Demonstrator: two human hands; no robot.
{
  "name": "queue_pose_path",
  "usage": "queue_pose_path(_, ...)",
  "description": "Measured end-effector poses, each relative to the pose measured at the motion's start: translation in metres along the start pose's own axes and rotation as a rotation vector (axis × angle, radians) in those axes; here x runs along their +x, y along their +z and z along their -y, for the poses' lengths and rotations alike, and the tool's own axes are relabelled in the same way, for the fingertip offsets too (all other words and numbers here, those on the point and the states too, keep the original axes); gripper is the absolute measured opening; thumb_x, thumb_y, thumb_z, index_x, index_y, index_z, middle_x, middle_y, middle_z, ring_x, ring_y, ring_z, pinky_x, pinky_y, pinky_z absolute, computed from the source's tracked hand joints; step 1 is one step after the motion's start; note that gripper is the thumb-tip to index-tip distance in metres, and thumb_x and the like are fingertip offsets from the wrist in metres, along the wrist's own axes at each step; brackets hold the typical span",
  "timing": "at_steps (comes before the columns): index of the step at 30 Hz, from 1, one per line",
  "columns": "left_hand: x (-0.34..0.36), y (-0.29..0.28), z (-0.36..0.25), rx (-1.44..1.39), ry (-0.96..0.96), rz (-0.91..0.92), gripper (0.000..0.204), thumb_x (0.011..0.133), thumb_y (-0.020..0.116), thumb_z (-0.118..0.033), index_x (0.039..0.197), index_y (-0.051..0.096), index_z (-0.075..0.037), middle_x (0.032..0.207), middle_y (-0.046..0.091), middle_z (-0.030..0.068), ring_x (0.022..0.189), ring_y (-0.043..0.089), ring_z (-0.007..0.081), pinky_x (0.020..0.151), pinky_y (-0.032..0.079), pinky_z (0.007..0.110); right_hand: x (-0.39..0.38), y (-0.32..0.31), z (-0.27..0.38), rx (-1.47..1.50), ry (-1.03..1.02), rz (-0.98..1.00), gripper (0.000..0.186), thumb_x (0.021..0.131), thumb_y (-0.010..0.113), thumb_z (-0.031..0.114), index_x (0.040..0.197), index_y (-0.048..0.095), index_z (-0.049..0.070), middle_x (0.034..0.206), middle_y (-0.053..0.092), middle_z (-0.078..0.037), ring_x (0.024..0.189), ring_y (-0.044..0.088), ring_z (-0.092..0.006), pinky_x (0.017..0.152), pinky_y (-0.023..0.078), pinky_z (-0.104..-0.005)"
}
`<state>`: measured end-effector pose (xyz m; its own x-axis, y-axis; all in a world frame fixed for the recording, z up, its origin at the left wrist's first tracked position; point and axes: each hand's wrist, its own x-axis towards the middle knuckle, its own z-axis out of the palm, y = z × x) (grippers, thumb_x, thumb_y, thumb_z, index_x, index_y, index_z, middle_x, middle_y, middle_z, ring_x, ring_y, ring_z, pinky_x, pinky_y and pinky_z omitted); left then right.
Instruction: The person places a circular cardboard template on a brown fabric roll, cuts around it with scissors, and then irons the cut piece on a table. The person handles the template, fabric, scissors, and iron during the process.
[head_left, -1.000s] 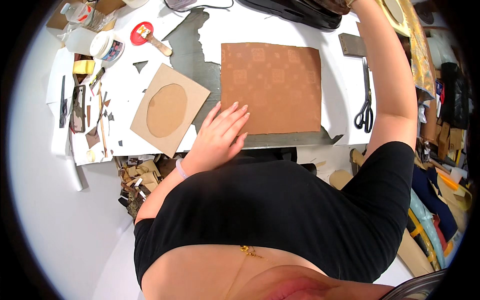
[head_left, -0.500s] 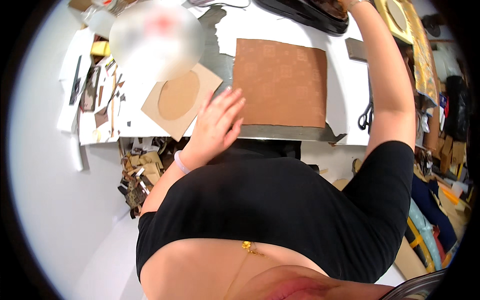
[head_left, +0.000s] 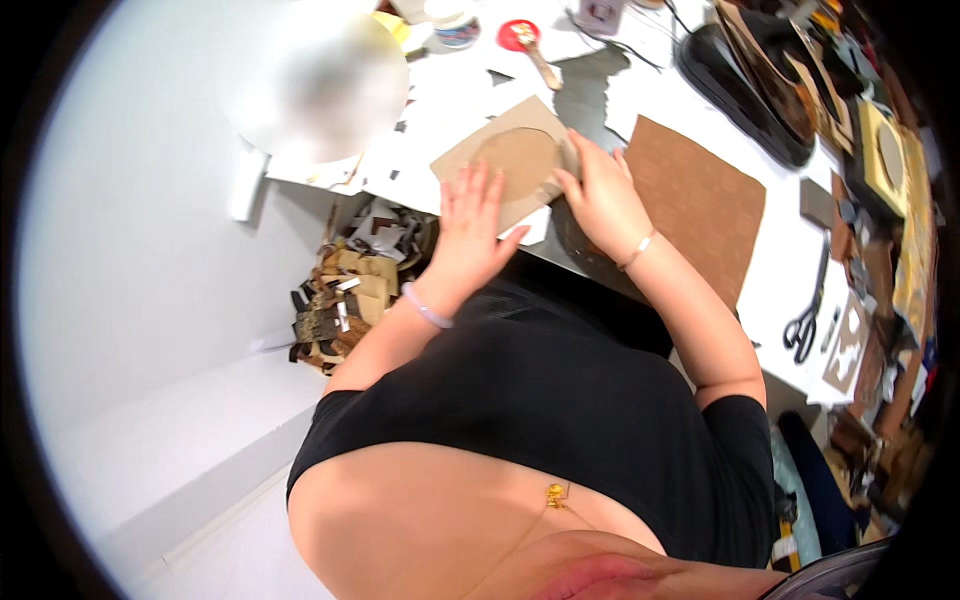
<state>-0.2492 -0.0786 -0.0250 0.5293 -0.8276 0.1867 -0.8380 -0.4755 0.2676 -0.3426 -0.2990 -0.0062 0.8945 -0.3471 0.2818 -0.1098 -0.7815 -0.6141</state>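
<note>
A tan square of card (head_left: 512, 128) with a large oval on it lies turned at an angle near the table's front edge. My left hand (head_left: 470, 215) rests on its lower left side, fingers stretched out flat. At the right corner of the card is my right hand (head_left: 608, 205), thumb and fingers bent around a small blurred tan-grey thing (head_left: 568, 160) that I cannot make out. Right of that hand lies a brown patterned sheet (head_left: 700, 205), partly behind my right forearm. Under both runs a dark grey mat (head_left: 585, 85).
Black-handled scissors (head_left: 800, 335) and a dark grey block (head_left: 815, 202) lie at the right. Behind them are a black tray (head_left: 735, 95) and a yellow block (head_left: 880, 165). A red lid (head_left: 518, 36) and a white jar (head_left: 455, 25) stand far back. A blurred pale disc (head_left: 320, 85) covers the upper left.
My right hand has come from the far right tray to the card's right corner. The left hand now lies on the card. The view has turned leftward.
</note>
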Motion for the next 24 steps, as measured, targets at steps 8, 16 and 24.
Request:
queue_pose_path(8,-0.005,0.002,0.006,-0.178,0.17,-0.078,0.094,0.094,0.067,-0.046,0.163,0.021,-0.001,0.167,0.021,0.0265,0.155,0.019,0.0439,0.125,0.011,0.058,0.013,-0.039,0.014,0.736,0.501,0.082,0.046,0.097,0.066,0.016,0.138,0.058,-0.002,0.121,0.071,-0.016,0.104,0.07,-0.0232,0.088,0.057,-0.0363)
queue_pose_path(16,0.019,-0.022,-0.038,-0.474,0.193,-0.176,0.08,0.109,0.035,-0.056,0.162,0.021,0.002,0.168,0.024,0.0223,0.156,0.022,0.0391,0.127,0.014,0.049,-0.147,-0.174,-0.027,0.9,0.759,-0.665,0.04,0.098,0.065,0.012,0.135,0.063,-0.001,0.117,0.072,-0.01,0.106,0.069,-0.0197,0.089,0.057,-0.0366)
queue_pose_path(24,0.065,0.012,-0.108,-0.422,0.583,0.212,0.073,0.101,0.063,-0.02,0.16,0.026,0.001,0.168,0.026,0.02,0.156,0.024,0.039,0.126,0.019,0.051,-0.378,-0.277,-0.132,0.721,0.648,-1.745,0.05,0.098,0.06,0.005,0.145,0.045,-0.007,0.131,0.063,-0.023,0.116,0.069,-0.0367,0.085,0.064,-0.0385)
